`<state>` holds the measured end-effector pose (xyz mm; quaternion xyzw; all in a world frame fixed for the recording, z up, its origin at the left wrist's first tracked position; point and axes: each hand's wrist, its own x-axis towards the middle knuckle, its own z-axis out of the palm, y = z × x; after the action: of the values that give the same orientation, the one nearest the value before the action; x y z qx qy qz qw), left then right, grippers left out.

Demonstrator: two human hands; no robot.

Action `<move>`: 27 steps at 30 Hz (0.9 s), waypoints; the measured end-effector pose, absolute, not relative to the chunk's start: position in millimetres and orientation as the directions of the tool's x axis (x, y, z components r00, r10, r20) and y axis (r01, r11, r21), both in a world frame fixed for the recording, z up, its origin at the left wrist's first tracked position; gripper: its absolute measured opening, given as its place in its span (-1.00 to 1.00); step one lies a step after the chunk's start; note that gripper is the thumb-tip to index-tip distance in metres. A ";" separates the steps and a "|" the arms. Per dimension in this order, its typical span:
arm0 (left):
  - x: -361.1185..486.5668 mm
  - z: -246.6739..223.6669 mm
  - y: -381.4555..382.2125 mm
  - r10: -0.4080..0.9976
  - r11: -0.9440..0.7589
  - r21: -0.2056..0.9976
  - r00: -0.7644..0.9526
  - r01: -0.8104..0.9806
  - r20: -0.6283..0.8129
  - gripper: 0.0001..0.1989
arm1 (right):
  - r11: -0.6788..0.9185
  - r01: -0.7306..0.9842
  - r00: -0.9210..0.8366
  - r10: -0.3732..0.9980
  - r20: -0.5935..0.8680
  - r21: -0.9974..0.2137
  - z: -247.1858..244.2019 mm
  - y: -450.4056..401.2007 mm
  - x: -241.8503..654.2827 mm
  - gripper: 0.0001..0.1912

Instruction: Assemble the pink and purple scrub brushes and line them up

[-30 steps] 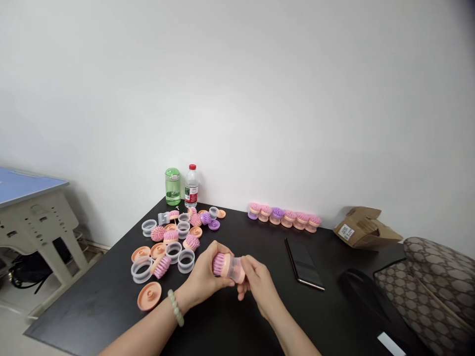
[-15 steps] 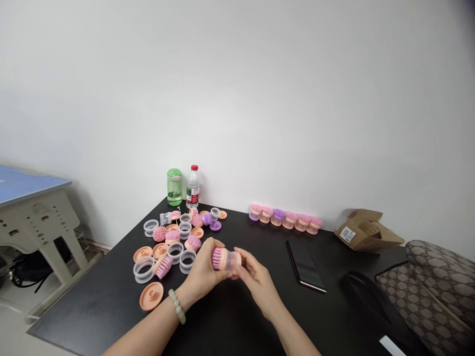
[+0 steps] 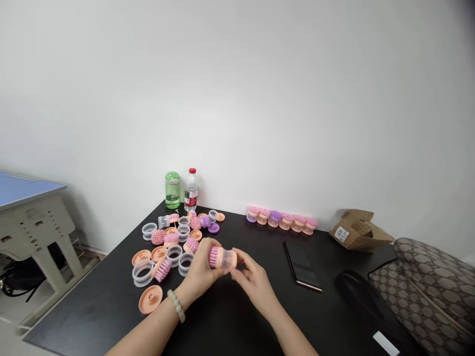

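Versus the earlier frame, the pink-bristled brush (image 3: 222, 258) sat nearly level rather than tilted down to the right, and a bit further left. The left hand (image 3: 200, 265), with a bead bracelet (image 3: 176, 305) at the wrist, was closed around the bristle end. The right hand (image 3: 254, 286) was partly curled, its fingers (image 3: 239, 258) on the peach end. The brush was held between both hands, above the black table (image 3: 85, 309). A clear plastic ring (image 3: 185, 264) sat just beside the left hand, among loose brush parts. Open tabletop lay below the hands and rightward toward a phone (image 3: 302, 265). A row of assembled brushes (image 3: 284, 220) stood along the wall edge.
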<state>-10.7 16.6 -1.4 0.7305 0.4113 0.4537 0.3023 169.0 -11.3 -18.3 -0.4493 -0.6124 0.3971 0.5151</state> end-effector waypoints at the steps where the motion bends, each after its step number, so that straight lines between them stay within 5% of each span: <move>1: -11.4 -1.6 16.9 0.866 -0.497 0.793 0.257 0.353 0.428 -0.59 | 0.356 0.247 -0.072 0.934 0.349 -0.901 -20.2 -10.6 170.5 -0.51; 4: -10.2 -4.7 14.4 0.811 -0.585 0.700 0.322 0.409 0.489 -0.61 | 0.525 0.455 -0.150 0.842 0.519 -0.719 -22.8 -9.9 174.1 -0.49; 7: -7.0 -12.6 11.8 0.778 -0.626 0.650 0.390 0.431 0.492 -0.44 | 0.577 0.556 -0.269 0.806 0.527 -0.599 -21.4 -11.5 173.1 -0.50; 11: -4.7 -22.5 12.0 0.816 -0.570 0.684 0.410 0.456 0.407 -0.14 | 0.408 0.697 -0.201 0.901 0.385 -0.590 -26.1 -7.9 171.0 -0.62; 15: -3.5 -23.9 9.8 0.840 -0.526 0.725 0.407 0.445 0.359 -0.06 | 0.252 0.773 -0.078 0.948 0.308 -0.582 -38.0 14.0 179.8 -0.85; 27: -0.5 -17.0 -3.7 0.812 -0.576 0.654 0.437 0.491 0.387 -0.06 | -0.185 0.873 0.284 0.945 0.161 -0.451 -28.7 144.7 199.1 -0.71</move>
<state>-0.5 -3.7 -17.0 0.8159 0.3994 0.3495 0.2295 199.1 144.7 -28.7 -0.7660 -0.5935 0.0769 0.2346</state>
